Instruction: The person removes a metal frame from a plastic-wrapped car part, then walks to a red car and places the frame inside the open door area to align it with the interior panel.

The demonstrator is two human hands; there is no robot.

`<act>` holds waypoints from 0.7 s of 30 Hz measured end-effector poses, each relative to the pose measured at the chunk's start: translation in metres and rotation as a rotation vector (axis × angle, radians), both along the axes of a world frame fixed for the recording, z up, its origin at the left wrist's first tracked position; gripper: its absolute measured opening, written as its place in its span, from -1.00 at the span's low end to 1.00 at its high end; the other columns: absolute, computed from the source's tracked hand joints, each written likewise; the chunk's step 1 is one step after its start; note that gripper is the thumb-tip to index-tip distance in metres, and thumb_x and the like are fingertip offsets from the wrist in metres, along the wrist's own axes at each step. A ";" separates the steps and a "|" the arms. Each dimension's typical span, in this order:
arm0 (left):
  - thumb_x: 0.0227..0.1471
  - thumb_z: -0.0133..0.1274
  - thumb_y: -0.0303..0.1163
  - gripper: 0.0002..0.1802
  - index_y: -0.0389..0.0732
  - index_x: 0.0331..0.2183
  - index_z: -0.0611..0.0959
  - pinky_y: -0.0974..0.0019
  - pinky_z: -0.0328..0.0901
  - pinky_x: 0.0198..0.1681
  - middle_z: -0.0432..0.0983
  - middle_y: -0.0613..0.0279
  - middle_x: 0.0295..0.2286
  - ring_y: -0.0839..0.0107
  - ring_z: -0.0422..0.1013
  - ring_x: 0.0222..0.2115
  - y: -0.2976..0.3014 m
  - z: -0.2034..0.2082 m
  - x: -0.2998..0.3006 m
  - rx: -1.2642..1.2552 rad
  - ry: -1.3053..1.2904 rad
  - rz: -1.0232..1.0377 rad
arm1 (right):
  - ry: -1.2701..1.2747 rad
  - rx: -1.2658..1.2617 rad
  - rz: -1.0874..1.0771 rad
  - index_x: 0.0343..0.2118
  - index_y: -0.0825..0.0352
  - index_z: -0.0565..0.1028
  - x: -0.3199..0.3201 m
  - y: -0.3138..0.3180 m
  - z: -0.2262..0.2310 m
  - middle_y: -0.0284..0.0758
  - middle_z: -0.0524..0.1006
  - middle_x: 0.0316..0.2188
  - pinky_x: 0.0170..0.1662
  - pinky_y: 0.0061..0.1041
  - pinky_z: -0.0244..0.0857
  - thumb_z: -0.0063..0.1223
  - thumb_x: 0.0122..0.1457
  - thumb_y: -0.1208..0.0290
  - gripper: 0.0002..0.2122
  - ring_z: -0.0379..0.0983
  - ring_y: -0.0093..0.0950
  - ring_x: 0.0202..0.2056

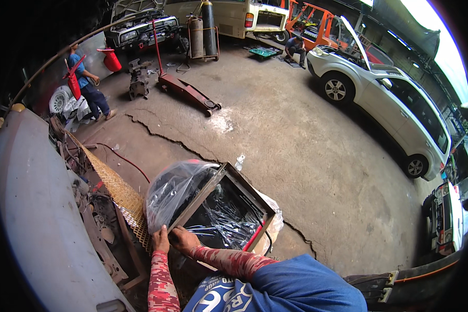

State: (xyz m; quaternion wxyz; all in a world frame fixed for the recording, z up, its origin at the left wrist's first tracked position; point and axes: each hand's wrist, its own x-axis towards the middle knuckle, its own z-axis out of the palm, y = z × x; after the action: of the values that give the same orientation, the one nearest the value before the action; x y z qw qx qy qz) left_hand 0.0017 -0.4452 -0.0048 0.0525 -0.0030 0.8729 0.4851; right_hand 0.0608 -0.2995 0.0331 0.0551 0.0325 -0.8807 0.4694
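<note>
In front of me stands a rectangular brown metal frame (197, 198), tilted, with dark, shiny crumpled plastic (229, 221) inside it. A clear plastic sheet (169, 187) bunches along its left side, with a whitish piece (273, 229) at the right. My left hand (160, 241) is closed at the lower edge of the clear sheet, beside the frame's near left corner. Right next to it, my right hand (184, 241) is closed round that corner of the frame, its fingertips partly hidden. A red strip (254, 238) and a black cable lie along the frame's right side.
A yellowish expanded-metal mesh strip (114, 182) and rusty parts (101, 229) lie left, beside a grey vehicle panel (41, 208). Farther off are a red floor jack (187, 93), gas cylinders (208, 31), a silver car (385, 99) with its hood raised, and two people (91, 86). Cracks cross the concrete floor.
</note>
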 end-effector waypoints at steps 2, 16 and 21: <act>0.18 -0.17 0.06 -0.30 -0.54 -0.40 0.58 0.04 0.26 -0.31 0.54 -0.27 -0.45 0.00 0.46 -0.41 -0.001 0.002 0.002 -0.066 -0.050 0.015 | -0.012 0.003 0.026 -0.23 0.31 0.45 0.001 -0.003 0.001 -0.15 0.45 -0.24 -0.22 -0.20 0.38 0.13 0.04 0.29 -0.72 0.46 -0.09 -0.22; 0.17 -0.19 0.12 -0.28 -0.47 -0.42 0.60 0.01 0.25 -0.33 0.49 -0.33 -0.48 -0.07 0.46 -0.42 -0.004 0.012 0.000 -0.041 -0.080 -0.074 | -0.103 -0.108 0.018 -0.36 0.29 0.58 -0.007 -0.001 0.001 -0.15 0.56 -0.34 -0.21 -0.25 0.38 0.17 0.00 0.32 -0.81 0.51 -0.11 -0.27; 0.19 -0.21 0.13 -0.27 -0.48 -0.39 0.60 0.05 0.26 -0.29 0.53 -0.23 -0.47 0.06 0.47 -0.40 -0.005 0.002 -0.001 -0.019 -0.030 -0.078 | -0.154 -0.115 0.028 -0.34 0.30 0.58 -0.009 0.001 0.008 -0.11 0.57 -0.36 -0.21 -0.22 0.38 0.16 0.00 0.31 -0.79 0.52 -0.09 -0.27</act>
State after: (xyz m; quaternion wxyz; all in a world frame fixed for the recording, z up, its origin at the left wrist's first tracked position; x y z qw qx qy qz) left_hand 0.0008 -0.4502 -0.0025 0.0843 0.0232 0.8759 0.4744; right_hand 0.0519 -0.2980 0.0411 -0.0177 0.0055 -0.8533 0.5211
